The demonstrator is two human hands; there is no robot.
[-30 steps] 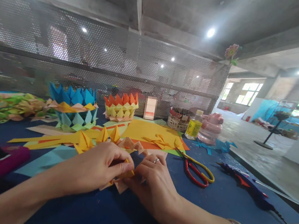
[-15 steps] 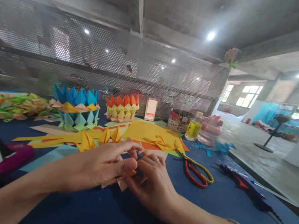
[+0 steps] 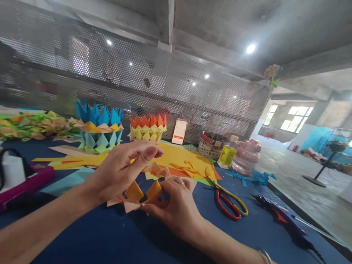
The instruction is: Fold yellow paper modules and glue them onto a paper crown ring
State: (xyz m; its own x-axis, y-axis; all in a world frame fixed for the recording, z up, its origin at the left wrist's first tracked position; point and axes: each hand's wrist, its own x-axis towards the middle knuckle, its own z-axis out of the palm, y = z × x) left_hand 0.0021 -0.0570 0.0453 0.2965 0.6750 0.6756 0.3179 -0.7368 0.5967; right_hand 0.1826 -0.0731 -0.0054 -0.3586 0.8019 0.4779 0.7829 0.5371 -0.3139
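My right hand (image 3: 175, 206) pinches a folded paper chain (image 3: 135, 193) of yellow, orange and pale pink triangles just above the blue table (image 3: 151, 252). My left hand (image 3: 117, 172) is raised beside it, thumb and forefinger pressed together near the top. What sits in that pinch I cannot make out. Its lower fingers rest close to the chain's left end. More folded pieces (image 3: 156, 169) lie just behind the hands.
Red and yellow scissors (image 3: 231, 202) and a blue glue gun (image 3: 283, 212) lie to the right. Behind are yellow paper sheets (image 3: 179, 155), a blue paper crown (image 3: 97, 127), an orange one (image 3: 148, 128), a basket (image 3: 210, 143), a yellow bottle (image 3: 227, 154) and a pink jar (image 3: 247, 153). A magenta device (image 3: 5, 189) lies on the left.
My left hand has lifted off the paper chain and risen with its fingertips pinched. The chain now shows, standing up in my right hand. The view has shifted slightly.
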